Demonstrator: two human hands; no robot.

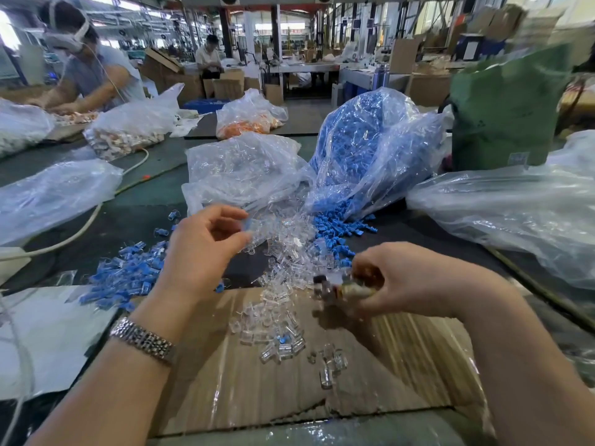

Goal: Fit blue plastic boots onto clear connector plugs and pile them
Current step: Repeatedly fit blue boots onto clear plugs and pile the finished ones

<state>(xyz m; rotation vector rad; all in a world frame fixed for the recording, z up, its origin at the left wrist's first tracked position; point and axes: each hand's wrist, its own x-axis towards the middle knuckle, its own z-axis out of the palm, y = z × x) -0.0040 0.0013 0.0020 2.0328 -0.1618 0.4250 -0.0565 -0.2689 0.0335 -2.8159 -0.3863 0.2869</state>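
My left hand [201, 249] hovers above the table and pinches a clear connector plug [252, 227] between thumb and fingertips. My right hand [399, 280] grips a small tool with a dark tip [335, 286], blurred by motion. Loose clear plugs [283, 304] spill from a clear bag [244, 170] across the cardboard. Loose blue boots [335, 231] pour out of a second bag [370, 146]. A pile of plugs fitted with blue boots [128, 275] lies left of my left hand.
A flattened cardboard sheet [289, 387] covers the near table. Large plastic bags lie at left [54, 194] and right [515, 214]. A green sack [508, 114] stands at the back right. A white cable [80, 226] crosses the left. Another person [90, 69] works at the far left.
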